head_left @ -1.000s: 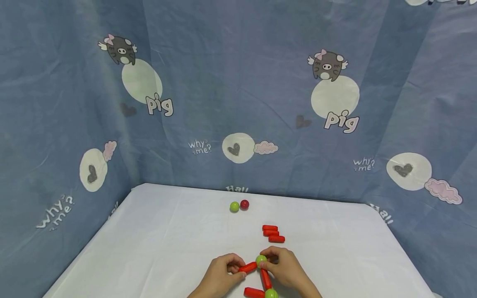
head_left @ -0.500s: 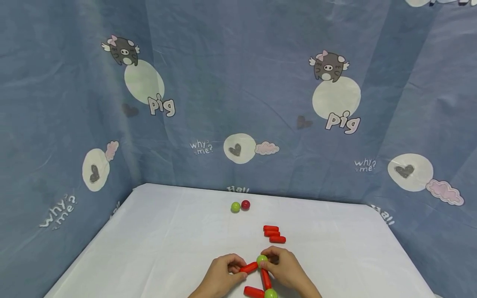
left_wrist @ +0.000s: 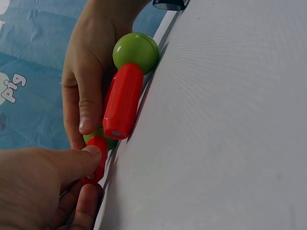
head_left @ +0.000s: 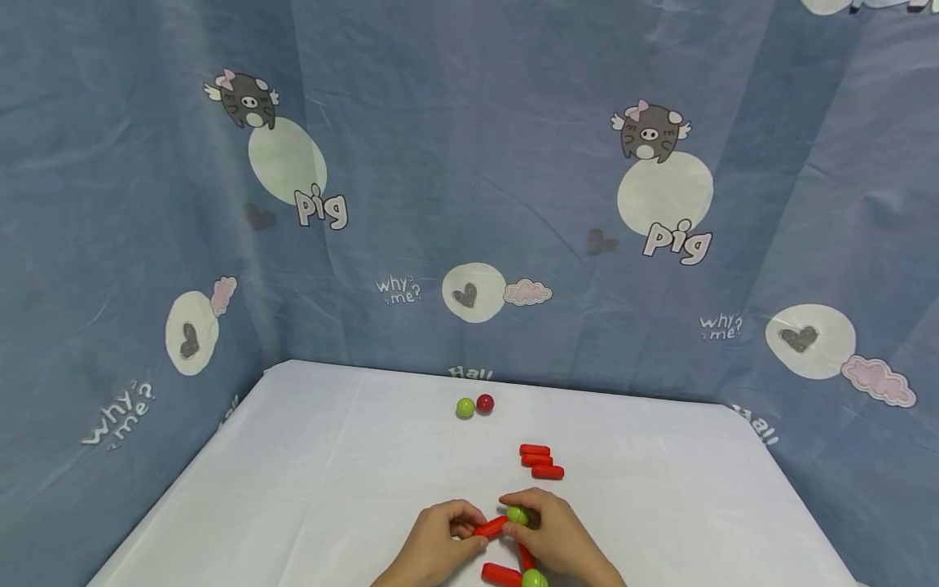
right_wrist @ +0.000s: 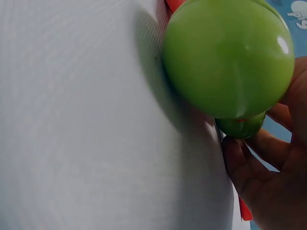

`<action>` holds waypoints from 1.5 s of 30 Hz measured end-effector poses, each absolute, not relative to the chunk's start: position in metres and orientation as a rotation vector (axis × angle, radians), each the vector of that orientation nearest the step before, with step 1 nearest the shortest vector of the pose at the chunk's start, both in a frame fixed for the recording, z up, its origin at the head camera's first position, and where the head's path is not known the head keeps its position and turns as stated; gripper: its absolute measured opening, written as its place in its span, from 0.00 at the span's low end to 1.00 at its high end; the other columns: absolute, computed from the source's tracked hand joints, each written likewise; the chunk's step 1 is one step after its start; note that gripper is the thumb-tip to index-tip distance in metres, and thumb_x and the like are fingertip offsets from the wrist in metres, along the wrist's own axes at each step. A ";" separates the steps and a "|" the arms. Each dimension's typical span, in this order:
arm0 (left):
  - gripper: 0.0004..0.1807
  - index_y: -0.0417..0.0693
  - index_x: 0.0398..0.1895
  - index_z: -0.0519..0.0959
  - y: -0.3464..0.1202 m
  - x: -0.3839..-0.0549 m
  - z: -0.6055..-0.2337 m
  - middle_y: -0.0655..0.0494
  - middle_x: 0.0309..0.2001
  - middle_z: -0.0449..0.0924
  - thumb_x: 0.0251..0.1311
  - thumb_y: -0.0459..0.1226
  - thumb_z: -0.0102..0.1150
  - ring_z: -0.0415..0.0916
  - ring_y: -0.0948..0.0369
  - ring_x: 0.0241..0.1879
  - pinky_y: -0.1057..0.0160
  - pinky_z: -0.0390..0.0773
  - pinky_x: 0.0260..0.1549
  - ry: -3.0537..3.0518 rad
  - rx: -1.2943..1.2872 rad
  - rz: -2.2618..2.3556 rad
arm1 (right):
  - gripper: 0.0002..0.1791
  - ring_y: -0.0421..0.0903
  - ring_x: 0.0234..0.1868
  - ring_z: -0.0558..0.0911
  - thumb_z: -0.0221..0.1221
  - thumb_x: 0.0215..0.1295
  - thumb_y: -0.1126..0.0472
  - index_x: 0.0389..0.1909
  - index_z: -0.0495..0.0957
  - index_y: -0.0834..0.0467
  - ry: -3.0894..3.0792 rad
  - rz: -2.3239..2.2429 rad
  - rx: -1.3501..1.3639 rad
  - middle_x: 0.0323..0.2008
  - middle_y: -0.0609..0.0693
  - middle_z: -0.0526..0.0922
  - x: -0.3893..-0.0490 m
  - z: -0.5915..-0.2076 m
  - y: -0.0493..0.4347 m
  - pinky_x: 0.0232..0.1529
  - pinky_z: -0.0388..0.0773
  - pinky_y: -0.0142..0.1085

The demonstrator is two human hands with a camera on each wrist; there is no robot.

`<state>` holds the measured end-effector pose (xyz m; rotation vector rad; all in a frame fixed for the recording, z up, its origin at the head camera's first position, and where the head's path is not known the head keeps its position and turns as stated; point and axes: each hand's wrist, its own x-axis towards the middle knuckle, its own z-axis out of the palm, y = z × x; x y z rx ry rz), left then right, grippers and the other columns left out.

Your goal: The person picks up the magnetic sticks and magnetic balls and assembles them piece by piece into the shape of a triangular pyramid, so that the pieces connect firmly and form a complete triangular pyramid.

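My left hand (head_left: 436, 538) pinches a short red rod (head_left: 491, 527) between thumb and fingers. That rod's far end meets a green ball (head_left: 517, 514), which my right hand (head_left: 553, 534) grips, its thumb at the joint. From this ball a second red rod (head_left: 526, 558), partly hidden by the right hand, runs to a nearer green ball (head_left: 535, 579). Another red rod (head_left: 502, 575) sticks out leftward from the nearer ball; in the left wrist view its free end (left_wrist: 115, 133) has a small grey disc. The nearer ball (right_wrist: 230, 57) fills much of the right wrist view.
Three loose red rods (head_left: 541, 461) lie beyond the right hand on the white table (head_left: 352, 456). Farther back a loose green ball (head_left: 465, 408) and a dark red ball (head_left: 485, 403) sit side by side. A blue printed curtain (head_left: 411, 204) hangs behind the table.
My right hand has shifted slightly on the farther green ball, its index finger reaching more to the left and its thumb now at the rod joint. The left hand keeps its pinch.
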<state>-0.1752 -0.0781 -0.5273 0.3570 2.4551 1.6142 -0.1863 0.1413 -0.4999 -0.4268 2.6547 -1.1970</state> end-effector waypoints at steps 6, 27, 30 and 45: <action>0.09 0.50 0.39 0.85 -0.078 -0.176 -0.528 0.60 0.34 0.83 0.55 0.35 0.74 0.76 0.67 0.31 0.73 0.75 0.30 2.458 0.364 1.603 | 0.15 0.43 0.44 0.77 0.69 0.64 0.55 0.52 0.86 0.48 2.692 -1.173 -0.393 0.48 0.46 0.86 -0.185 -0.498 0.140 0.52 0.81 0.49; 0.10 0.43 0.45 0.84 -0.102 -0.207 -0.532 0.55 0.40 0.86 0.64 0.37 0.66 0.82 0.65 0.41 0.73 0.82 0.40 2.702 0.224 1.716 | 0.17 0.44 0.38 0.75 0.69 0.64 0.52 0.53 0.86 0.50 2.736 -1.195 -0.220 0.44 0.45 0.86 -0.188 -0.504 0.139 0.35 0.71 0.30; 0.10 0.41 0.45 0.84 -0.103 -0.215 -0.533 0.53 0.40 0.86 0.63 0.36 0.67 0.83 0.63 0.42 0.73 0.82 0.41 2.720 0.229 1.733 | 0.17 0.44 0.40 0.76 0.69 0.64 0.53 0.53 0.86 0.50 2.738 -1.197 -0.210 0.45 0.46 0.86 -0.189 -0.504 0.139 0.38 0.75 0.34; 0.13 0.41 0.47 0.83 -0.093 -0.264 -0.534 0.50 0.43 0.85 0.60 0.35 0.70 0.82 0.60 0.43 0.63 0.84 0.44 2.905 0.083 1.704 | 0.17 0.45 0.43 0.77 0.68 0.65 0.53 0.54 0.86 0.49 2.715 -1.224 -0.208 0.47 0.46 0.87 -0.189 -0.503 0.140 0.47 0.80 0.43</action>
